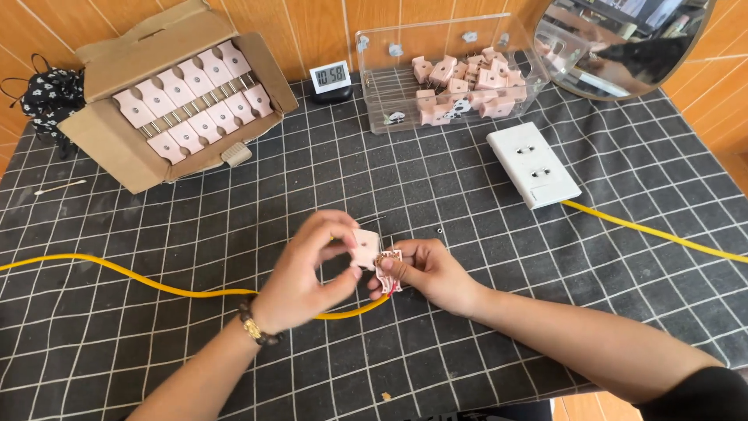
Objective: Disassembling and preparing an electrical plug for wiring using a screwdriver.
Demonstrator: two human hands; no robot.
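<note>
My left hand [308, 269] pinches a small pale pink plastic cover [365, 246] between thumb and fingers. My right hand [432, 269] grips a pink plug body [387, 267] with metal parts showing, right beside the cover. The two pieces touch or nearly touch above the black grid mat [467, 327]. A yellow cable [140, 279] runs from the left edge under my left hand to the plug body. A beaded bracelet sits on my left wrist.
A cardboard box [117, 140] of pink plugs in rows stands at the back left. A clear bin [374, 109] with loose pink plugs is at the back centre. A white socket block [534, 164] with its own yellow cable lies right. A small digital clock [330, 76] and a round mirror [623, 43] stand behind.
</note>
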